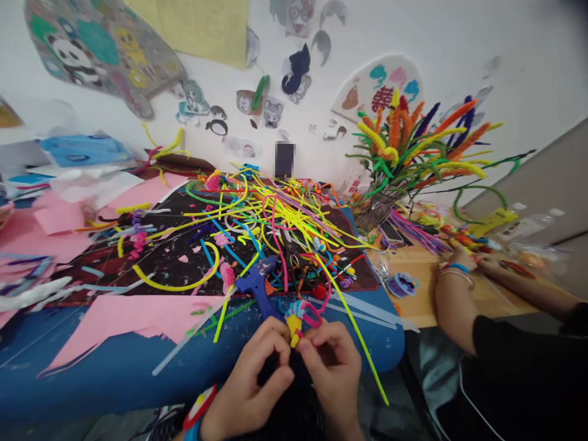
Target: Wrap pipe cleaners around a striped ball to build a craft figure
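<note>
Between my two hands is a small pipe-cleaner figure [294,321] in yellow, light blue and pink, held just in front of the table edge. My left hand [255,380] has its fingers curled against the yellow side. With thumb and forefinger, my right hand [333,370] pinches the pink part low on the right. A pink pipe-cleaner loop stands up from the figure's top right. Right behind my hands, a blue hot glue gun [261,285] lies on the table, with a clear glue stick [193,335] to its left.
Yellow pipe cleaners [294,211] lie heaped mid-table, with scissors [301,266] among them. Pink paper [124,324] covers the left front. A vase of pipe-cleaner flowers [404,141] stands back right. At right, a co-worker's arms [459,294] reach over a wooden table [420,269].
</note>
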A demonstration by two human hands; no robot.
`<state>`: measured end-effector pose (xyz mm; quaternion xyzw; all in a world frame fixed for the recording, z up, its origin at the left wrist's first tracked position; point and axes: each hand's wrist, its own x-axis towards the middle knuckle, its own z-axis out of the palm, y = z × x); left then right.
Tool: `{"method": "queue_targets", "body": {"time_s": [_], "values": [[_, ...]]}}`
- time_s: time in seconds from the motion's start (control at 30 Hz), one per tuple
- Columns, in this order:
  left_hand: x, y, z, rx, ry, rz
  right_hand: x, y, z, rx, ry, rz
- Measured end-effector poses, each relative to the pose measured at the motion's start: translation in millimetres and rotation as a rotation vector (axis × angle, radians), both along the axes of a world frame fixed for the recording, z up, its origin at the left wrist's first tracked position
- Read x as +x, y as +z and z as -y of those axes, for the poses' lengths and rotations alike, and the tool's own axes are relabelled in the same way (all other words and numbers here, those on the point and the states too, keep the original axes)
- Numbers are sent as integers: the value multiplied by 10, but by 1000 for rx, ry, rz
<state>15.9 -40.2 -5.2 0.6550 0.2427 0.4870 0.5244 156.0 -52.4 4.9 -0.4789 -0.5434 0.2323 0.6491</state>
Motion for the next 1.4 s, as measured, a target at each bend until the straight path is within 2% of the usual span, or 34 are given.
{"method": "queue_targets", "body": {"time_s": [0.07,0.17,0.27,0.33,0.47,0.6,0.7,0.8,0.93,1.03,1.17,1.4], "values": [[51,-23,9,18,108,-17,25,-22,-20,-25,35,-44],[91,-39,15,40,301,-18,39,-42,-25,-7,62,4],[60,-1,14,143,377,-136,38,-44,-16,-12,93,34],[12,42,14,152,345,-155,38,-38,-17,-71,143,-59],[-67,100,-1,66,159,-77,38,-35,-38,-216,272,-343],[-58,96,-31,69,101,-112,31,-53,-55,-273,246,-488],[-28,71,-39,-53,142,-131,26,-48,-51,-234,211,-446],[-20,68,-23,-115,222,-49,14,-16,-37,-152,198,-254],[-41,111,9,128,392,-146,-24,6,-10,-57,161,-62],[-61,122,13,282,414,-184,-53,-16,16,-2,75,13],[-69,91,1,353,370,-149,-88,-18,41,15,-30,-50],[-11,112,-6,266,285,-190,-119,46,27,-48,-2,-247]]}}
